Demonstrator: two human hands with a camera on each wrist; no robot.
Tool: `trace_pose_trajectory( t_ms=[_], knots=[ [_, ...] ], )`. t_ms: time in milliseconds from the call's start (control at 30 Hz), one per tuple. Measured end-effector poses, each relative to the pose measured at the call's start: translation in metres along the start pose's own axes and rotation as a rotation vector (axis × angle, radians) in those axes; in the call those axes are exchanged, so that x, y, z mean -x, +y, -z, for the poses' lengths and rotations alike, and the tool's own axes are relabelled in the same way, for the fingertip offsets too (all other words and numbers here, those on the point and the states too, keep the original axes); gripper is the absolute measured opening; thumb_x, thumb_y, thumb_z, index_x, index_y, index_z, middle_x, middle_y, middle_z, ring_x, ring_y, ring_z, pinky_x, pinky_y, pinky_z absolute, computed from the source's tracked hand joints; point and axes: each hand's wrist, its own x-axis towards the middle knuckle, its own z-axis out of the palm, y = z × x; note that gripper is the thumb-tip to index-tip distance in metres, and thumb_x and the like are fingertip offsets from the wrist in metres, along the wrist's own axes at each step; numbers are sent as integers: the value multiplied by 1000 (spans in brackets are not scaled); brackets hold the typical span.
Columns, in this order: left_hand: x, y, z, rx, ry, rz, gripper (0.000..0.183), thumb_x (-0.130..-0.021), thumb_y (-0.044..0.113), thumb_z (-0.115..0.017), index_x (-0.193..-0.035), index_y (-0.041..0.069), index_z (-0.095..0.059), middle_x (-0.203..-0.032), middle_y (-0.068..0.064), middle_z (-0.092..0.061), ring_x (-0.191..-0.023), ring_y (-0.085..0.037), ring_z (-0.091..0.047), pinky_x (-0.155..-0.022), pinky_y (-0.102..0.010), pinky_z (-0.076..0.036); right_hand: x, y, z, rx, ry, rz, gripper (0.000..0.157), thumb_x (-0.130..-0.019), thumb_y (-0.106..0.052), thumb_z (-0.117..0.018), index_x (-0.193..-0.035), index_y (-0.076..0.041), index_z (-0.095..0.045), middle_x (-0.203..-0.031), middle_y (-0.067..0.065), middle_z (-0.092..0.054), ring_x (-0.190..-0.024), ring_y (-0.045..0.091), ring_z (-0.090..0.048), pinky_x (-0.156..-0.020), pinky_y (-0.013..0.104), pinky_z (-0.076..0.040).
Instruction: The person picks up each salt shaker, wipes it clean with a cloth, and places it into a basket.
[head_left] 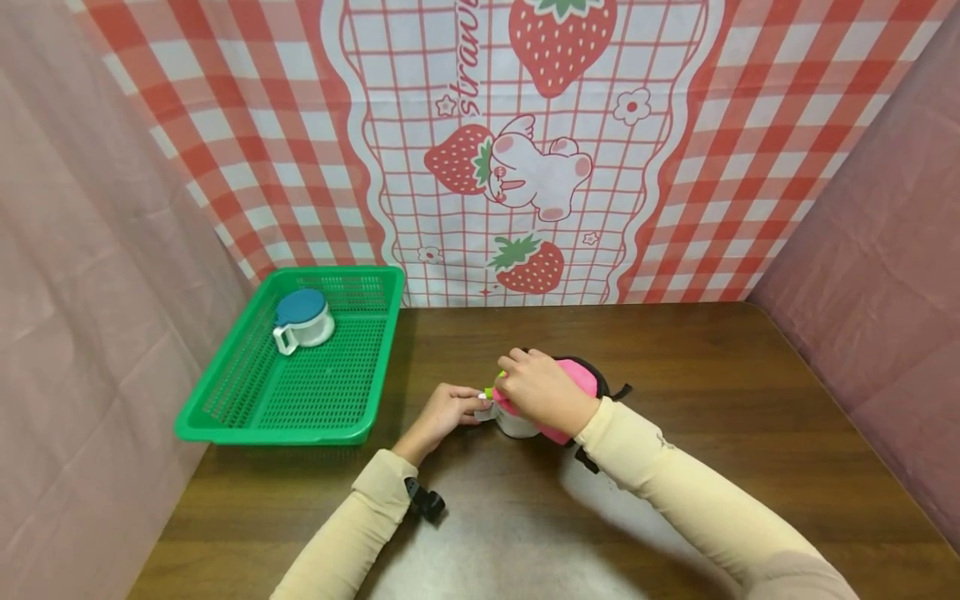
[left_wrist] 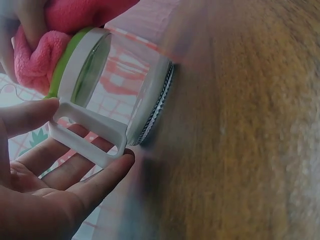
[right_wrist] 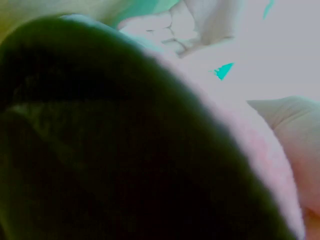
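A clear glass jar [left_wrist: 122, 70] with a green-and-white lid [left_wrist: 86, 47] and a white handle [left_wrist: 95, 120] stands on the table. My left hand [head_left: 448, 407] pinches that handle, thumb at its top and fingers along its lower end. A fluffy pink cloth [head_left: 579, 375] with a black edge is bunched against the lid. From above, my right hand [head_left: 546, 390] grips the pink cloth at the lid. Dark edging [right_wrist: 150, 130] blocks most of the right wrist view, and the right fingertips are partly hidden.
A green plastic basket [head_left: 387, 358] sits on the left of the brown wooden table [head_left: 712, 417]. Inside it is a similar white-handled jar with a blue lid [head_left: 302, 306]. A strawberry-print cloth [head_left: 465, 250] hangs behind, with pink curtains at both sides.
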Motion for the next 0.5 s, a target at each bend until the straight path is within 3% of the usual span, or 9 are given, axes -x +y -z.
trace_pose_trajectory(
  t_ms=[200, 500],
  knots=[
    [0, 0, 0, 1, 4, 6, 29, -85, 5, -67, -106, -15, -67, -92, -7, -70, -77, -10, -63, -76, -34, -59, -9, 3, -3, 9, 6, -14, 5, -73, -16, -75, -74, -20, -73, -77, -1, -61, -75, 20, -57, -62, 31, -49],
    [-1, -2, 0, -35, 2, 0, 28, -86, 8, -67, -104, -13, -68, -90, -4, -69, -80, -9, -63, -82, -37, -58, -17, 9, -7, -33, -75, -62, 5, -74, -19, -77, -80, -19, -76, -80, 1, -64, -79, 21, -58, -63, 33, -50]
  ],
)
